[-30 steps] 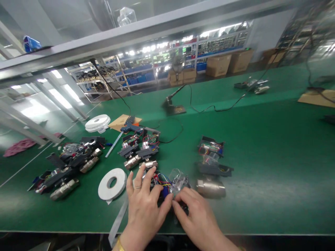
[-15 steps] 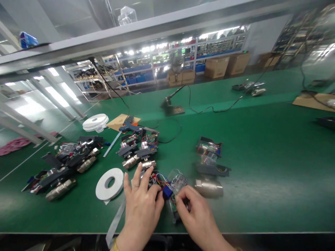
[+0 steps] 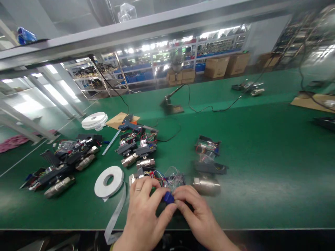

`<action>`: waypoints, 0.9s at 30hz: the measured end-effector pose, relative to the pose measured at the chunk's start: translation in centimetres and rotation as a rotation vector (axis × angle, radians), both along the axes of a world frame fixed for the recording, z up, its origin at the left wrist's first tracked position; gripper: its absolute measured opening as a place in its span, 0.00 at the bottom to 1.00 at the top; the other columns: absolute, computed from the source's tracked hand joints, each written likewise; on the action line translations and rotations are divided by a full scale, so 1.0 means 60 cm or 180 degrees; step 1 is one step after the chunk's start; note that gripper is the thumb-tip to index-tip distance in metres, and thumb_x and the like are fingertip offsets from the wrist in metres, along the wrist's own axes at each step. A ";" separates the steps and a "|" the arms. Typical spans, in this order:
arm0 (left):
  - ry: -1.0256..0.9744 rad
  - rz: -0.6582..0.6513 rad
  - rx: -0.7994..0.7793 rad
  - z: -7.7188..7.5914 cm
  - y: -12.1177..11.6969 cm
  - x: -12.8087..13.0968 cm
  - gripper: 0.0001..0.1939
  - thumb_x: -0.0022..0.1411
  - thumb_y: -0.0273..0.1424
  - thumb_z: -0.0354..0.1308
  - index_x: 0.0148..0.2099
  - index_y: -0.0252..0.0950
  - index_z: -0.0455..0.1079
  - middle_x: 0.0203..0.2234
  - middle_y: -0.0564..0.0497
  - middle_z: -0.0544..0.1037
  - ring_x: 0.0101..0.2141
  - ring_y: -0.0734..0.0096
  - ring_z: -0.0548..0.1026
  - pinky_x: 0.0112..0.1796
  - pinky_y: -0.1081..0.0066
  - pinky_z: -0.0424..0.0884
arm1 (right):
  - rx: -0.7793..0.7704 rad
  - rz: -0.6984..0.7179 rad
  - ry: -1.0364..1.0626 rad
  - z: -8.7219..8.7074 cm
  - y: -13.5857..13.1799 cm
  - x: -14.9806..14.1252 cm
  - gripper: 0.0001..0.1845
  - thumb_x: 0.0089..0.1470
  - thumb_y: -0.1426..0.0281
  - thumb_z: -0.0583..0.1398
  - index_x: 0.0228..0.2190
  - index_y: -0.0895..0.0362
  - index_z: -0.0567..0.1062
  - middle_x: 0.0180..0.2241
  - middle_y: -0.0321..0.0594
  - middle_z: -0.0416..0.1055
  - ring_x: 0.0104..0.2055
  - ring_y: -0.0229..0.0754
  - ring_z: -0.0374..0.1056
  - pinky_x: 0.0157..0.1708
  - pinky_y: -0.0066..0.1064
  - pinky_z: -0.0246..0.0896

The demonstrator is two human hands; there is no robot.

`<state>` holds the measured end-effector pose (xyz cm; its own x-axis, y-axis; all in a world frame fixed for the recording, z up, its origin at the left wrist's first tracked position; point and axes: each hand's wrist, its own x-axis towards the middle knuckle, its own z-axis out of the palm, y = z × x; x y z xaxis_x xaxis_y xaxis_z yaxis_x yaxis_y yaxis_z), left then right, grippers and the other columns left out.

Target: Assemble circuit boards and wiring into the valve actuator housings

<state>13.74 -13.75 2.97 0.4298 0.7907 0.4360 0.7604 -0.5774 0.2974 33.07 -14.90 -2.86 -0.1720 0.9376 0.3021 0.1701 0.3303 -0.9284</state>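
Observation:
In the head view, a small blue block (image 3: 169, 197) sits between my two hands near the table's front edge. My left hand (image 3: 146, 211) has its thumb and index finger closed around the block's left side. My right hand (image 3: 197, 211) pinches at its right edge; what lies between those fingertips is too small to make out. Just beyond my fingers lies an opened valve actuator (image 3: 174, 178) with coloured wires and a clear plastic part, partly hidden by my hands. A metal valve body (image 3: 132, 178) shows beside my left knuckles.
A roll of white tape (image 3: 99, 190) lies left, its loose strip hanging over the front edge. Behind are several actuator units (image 3: 127, 148) and a glue gun (image 3: 128, 124). Another unit (image 3: 209, 167) stands right. More assemblies (image 3: 61, 170) are far left. A shelf beam (image 3: 157, 26) crosses above.
My left hand has closed from spread fingers to a grip on the blue block. The block has shifted slightly down and right, and my right fingers have come up against it.

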 end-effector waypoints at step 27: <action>-0.0500 -0.0081 -0.0036 -0.029 -0.052 -0.029 0.05 0.67 0.31 0.58 0.44 0.41 0.74 0.33 0.51 0.78 0.30 0.74 0.78 0.34 0.79 0.73 | -0.0530 -0.0032 0.0106 0.002 -0.001 0.011 0.10 0.65 0.66 0.55 0.41 0.52 0.76 0.41 0.39 0.74 0.46 0.44 0.70 0.48 0.35 0.63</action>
<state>12.00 -16.89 1.23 0.3770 0.7856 0.4906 0.6892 -0.5918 0.4181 33.74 -14.96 -2.75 -0.1548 0.9768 0.1477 0.1409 0.1698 -0.9754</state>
